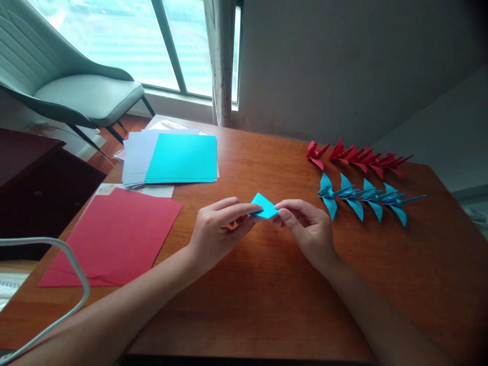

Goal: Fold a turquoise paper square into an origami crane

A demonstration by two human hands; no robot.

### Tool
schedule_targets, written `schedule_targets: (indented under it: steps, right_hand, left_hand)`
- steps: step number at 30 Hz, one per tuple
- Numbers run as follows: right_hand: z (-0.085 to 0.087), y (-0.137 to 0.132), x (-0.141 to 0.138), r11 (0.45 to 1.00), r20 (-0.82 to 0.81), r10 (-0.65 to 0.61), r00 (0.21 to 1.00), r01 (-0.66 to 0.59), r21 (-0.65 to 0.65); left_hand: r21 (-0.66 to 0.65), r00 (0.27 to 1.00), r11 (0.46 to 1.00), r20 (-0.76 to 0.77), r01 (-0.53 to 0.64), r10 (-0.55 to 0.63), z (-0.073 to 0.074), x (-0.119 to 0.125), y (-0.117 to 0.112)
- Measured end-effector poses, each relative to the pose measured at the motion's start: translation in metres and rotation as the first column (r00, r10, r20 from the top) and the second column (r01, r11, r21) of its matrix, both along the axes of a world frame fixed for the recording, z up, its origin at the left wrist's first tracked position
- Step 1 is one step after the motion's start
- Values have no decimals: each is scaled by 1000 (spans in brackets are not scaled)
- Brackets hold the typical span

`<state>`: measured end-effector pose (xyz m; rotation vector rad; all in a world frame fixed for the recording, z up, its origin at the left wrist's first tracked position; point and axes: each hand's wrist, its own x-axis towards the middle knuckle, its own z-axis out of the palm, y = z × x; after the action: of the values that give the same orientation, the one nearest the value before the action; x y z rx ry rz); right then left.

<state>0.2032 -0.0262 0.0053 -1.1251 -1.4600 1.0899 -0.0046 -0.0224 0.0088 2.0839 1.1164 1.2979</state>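
Folded turquoise paper, plain-faced, in the pinch of left hand and right hand

Bare forearms, lower left and lower right of the frame, taper to a bare left hand and bare right hand.
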Motion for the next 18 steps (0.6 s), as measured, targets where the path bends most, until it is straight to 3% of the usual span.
schedule_targets:
  steps: [5,10,14,18]
  right_hand:
    - [-1,2,-2,999,-24,-14,1000,13,-34]
    - [-7,8,-5,990,-204,-69,977,41,-136]
    - [-8,10,-6,979,-266,-57,962,2,-203]
    - [-10,7,-6,990,-190,-37,981,10,-142]
  left_hand:
    - [34,998,999,56,5,-7,3,3,0]
    - [63,992,996,102,68,-74,3,4,-3]
    - [-42,982,998,185,36,-27,-1,6,-5]
    - [-143,977,989,212,43,-12,-2,6,-4]
